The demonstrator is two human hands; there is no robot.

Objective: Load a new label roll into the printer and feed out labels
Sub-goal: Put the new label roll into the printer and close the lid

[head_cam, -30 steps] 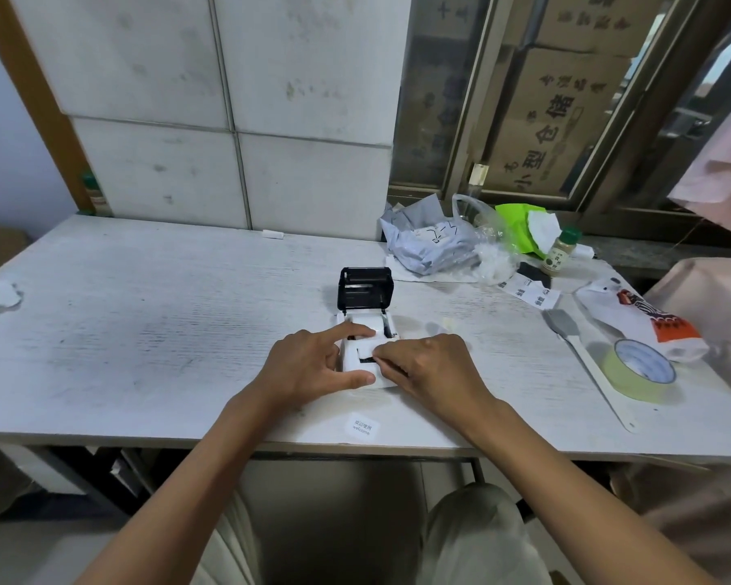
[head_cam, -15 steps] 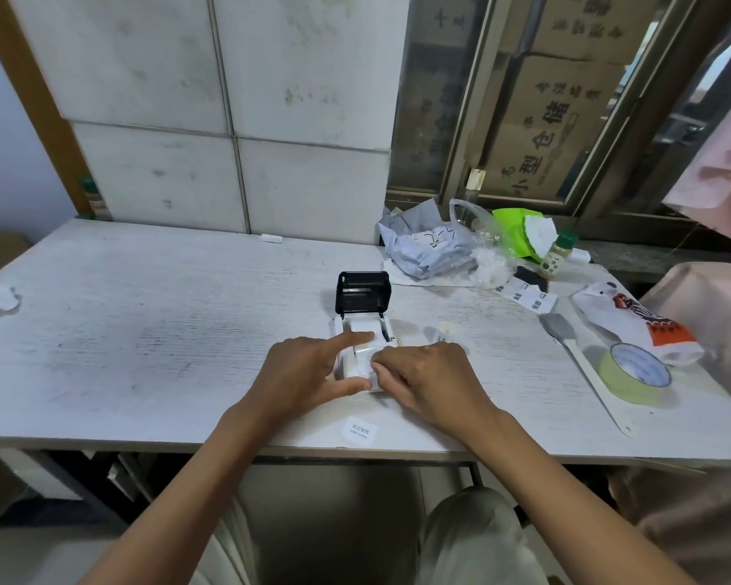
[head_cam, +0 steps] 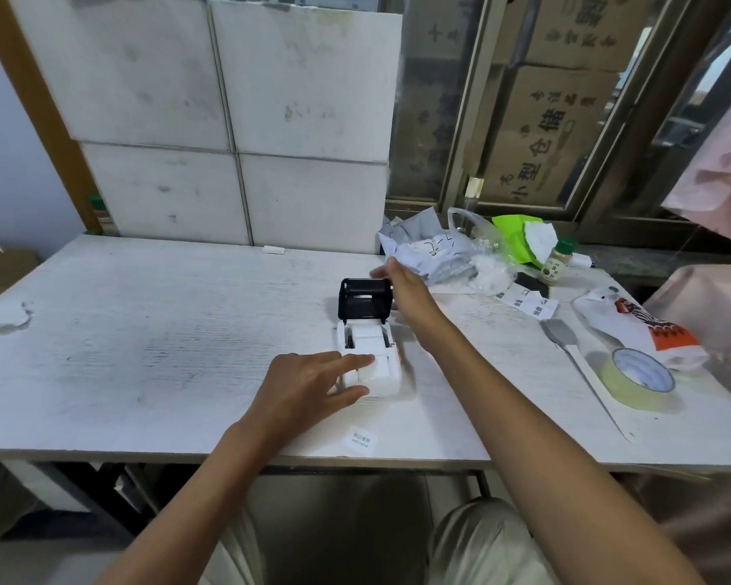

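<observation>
A small white label printer sits mid-table with its black lid standing open at the back. A white label roll lies in the open bay, its paper end running forward over the front. My left hand rests on the printer's front left, index finger pressing the paper end down, thumb against the front. My right hand reaches to the lid's top right edge, fingers curled over it. One loose printed label lies near the table's front edge.
At the right are a roll of green tape, a white spatula, a snack packet, printed labels, a small bottle and crumpled bags. A white cloth lies far left. White panels stand behind the table.
My right hand has left the printer's front and gone up to the open lid's top edge. My left hand stays on the front with its finger on the paper.
</observation>
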